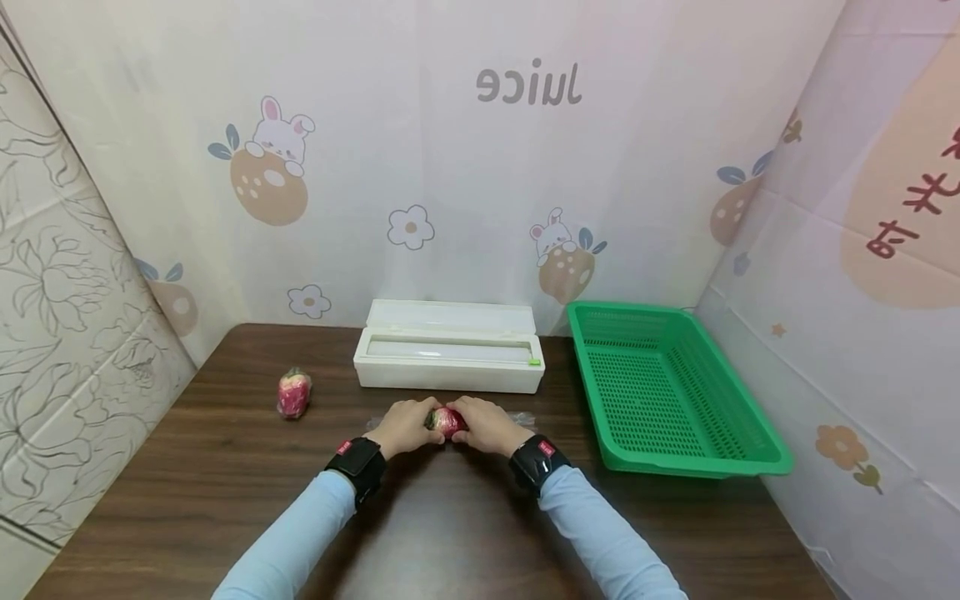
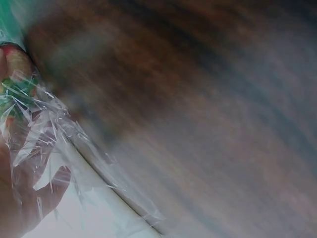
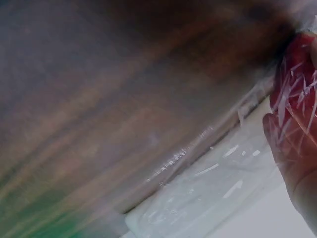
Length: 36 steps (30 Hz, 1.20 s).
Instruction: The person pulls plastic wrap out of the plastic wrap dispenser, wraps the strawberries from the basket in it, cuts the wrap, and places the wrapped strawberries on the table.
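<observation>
At the table's middle, a red and cream fruit (image 1: 447,422) with a green leafy end is wrapped in clear plastic film. My left hand (image 1: 408,427) holds it on the leafy side, and my right hand (image 1: 489,423) grips its red side. In the left wrist view, crinkled plastic film (image 2: 64,121) spreads from the green end over the fingers. The right wrist view shows film drawn tight over the red side of the fruit (image 3: 294,74). Loose film ends stick out past both hands. A similar wrapped fruit (image 1: 294,393) lies apart at the left.
Behind the hands stands a white cling film box (image 1: 450,377), lid raised, with a roll inside and a small green slider at its right. A green plastic basket (image 1: 611,450) sits at the right on the dark wooden table (image 1: 450,533). Printed curtains enclose the back and sides.
</observation>
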Available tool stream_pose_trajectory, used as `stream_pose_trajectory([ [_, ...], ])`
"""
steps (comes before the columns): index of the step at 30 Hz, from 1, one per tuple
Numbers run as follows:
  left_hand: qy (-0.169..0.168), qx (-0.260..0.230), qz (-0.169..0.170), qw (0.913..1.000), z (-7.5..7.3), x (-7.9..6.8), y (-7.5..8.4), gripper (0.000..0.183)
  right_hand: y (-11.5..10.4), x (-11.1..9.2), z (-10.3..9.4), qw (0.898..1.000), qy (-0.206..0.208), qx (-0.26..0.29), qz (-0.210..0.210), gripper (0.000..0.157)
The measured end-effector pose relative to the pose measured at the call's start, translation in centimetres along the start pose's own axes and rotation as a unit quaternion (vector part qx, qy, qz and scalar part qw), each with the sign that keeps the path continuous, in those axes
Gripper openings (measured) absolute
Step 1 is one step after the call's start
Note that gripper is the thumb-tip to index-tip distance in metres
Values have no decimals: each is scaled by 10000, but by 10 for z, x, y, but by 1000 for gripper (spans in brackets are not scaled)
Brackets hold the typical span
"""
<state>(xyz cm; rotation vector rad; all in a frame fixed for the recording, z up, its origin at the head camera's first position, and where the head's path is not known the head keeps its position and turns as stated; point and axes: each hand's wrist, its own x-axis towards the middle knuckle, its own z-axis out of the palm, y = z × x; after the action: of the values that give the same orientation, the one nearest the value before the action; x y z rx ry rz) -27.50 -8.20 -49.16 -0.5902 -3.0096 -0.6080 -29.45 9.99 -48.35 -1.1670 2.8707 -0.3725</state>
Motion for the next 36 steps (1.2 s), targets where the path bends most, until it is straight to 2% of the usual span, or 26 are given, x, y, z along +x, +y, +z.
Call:
stream_pose_trajectory([
  [5, -375, -280, -358, 9983, -2, 2, 0, 47, -1, 4, -5, 9997, -189, 151, 77, 47],
  [9, -485, -440, -523, 9965, -4, 3, 3, 48, 0, 7, -6, 9987, -344, 322, 189, 47],
  [16, -424, -426, -530, 9968, -4, 5, 4, 50, 4, 11, -5, 9979, -409, 435, 261, 46],
  [20, -505, -669, -604, 9946, -5, 5, 4, 50, 6, 13, -3, 9972, -514, 486, 238, 46],
  [25, -613, -857, -492, 9932, -4, 4, 2, 48, 7, 14, -1, 9957, -616, 625, 297, 45],
  [29, -636, -830, -433, 9936, -5, 4, 0, 49, 7, 13, 0, 9945, -635, 747, 379, 47],
  [36, -719, -508, -281, 9957, -7, 2, -1, 52, 5, 4, 0, 9929, -542, 976, 413, 50],
])
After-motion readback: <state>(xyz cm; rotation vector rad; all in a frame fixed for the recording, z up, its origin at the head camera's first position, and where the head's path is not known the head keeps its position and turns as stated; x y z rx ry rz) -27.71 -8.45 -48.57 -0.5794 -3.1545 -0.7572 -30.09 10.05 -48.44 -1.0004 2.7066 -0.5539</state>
